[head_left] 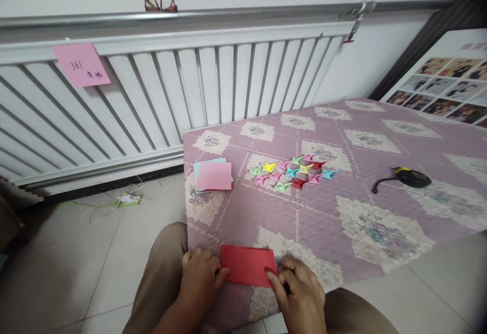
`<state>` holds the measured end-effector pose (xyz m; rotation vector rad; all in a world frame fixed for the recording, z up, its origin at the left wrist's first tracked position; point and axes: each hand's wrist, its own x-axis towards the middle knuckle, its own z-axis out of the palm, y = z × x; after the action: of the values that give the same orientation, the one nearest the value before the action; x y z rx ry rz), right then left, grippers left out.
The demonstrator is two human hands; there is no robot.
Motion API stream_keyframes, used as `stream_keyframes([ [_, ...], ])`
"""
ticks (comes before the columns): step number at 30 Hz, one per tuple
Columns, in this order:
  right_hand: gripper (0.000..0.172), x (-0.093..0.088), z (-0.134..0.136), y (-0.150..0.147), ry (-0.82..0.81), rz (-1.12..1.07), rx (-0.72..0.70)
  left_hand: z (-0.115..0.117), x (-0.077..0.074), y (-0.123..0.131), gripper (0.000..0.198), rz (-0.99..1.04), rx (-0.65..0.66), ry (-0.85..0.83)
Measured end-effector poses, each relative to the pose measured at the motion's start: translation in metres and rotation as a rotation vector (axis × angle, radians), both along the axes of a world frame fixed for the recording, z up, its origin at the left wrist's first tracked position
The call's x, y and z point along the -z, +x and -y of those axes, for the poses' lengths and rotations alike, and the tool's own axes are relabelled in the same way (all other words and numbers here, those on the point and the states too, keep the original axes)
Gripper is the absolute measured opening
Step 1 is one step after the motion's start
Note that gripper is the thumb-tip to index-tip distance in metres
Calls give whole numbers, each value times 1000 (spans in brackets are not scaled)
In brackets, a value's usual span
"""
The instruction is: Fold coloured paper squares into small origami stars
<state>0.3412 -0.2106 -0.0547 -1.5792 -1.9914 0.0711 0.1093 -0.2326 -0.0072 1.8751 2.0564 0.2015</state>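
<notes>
A red paper rectangle (247, 265) lies on the patterned purple tablecloth (247, 217) near the table's front edge. My left hand (201, 278) grips its left edge, with the thumb over the lower left corner. At the opposite edge, my right hand (299, 288) holds the paper with its thumb on the lower right corner and the other fingers curled. Farther back on the left sits a stack of coloured paper sheets (213, 176), a pink one on top. Several small folded paper pieces (292, 172) in many colours are grouped beyond the red paper.
A black and yellow object (413, 177) with a thin arm lies on the right of the table. Behind stands a white radiator (224, 80) bearing a pink note (81, 64), below a pipe with glasses (161, 4). A photo sheet (449, 83) is at back right.
</notes>
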Motion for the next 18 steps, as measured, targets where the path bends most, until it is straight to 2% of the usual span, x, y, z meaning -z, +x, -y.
stream_keyframes([
  [18,49,-2,-2,-5,-62,112,71,-5,4,-1,27,-114,55,-7],
])
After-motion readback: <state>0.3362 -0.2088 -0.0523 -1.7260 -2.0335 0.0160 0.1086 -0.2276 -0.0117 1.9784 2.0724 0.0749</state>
